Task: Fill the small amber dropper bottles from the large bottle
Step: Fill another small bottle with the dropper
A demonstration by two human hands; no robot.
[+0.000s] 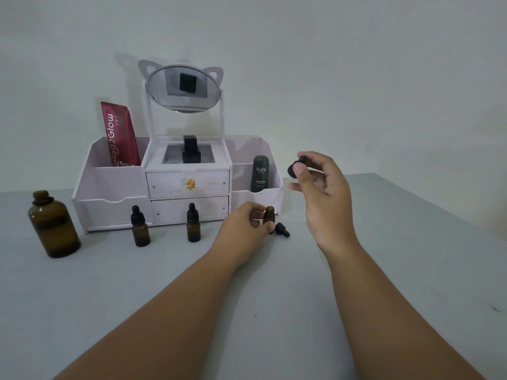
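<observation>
The large amber bottle (53, 224) stands uncapped at the far left of the table. Two small amber dropper bottles (140, 227) (193, 223) with black caps stand in front of the organizer. My left hand (248, 226) grips a third small amber bottle (269, 215), which is open at the top. My right hand (321, 187) is raised above and right of it, pinching a black dropper cap (296, 167) whose clear glass pipette hangs down toward the bottle. Another black dropper cap (282, 229) lies on the table beside the held bottle.
A white vanity organizer (189, 185) with drawers and a cat-ear mirror (182, 89) stands at the back, holding a red tube (119, 134) on the left, a dark green Kahf bottle (260, 174) on the right and a black bottle (190, 150) in the middle. The grey table's edge (439, 212) runs along the right.
</observation>
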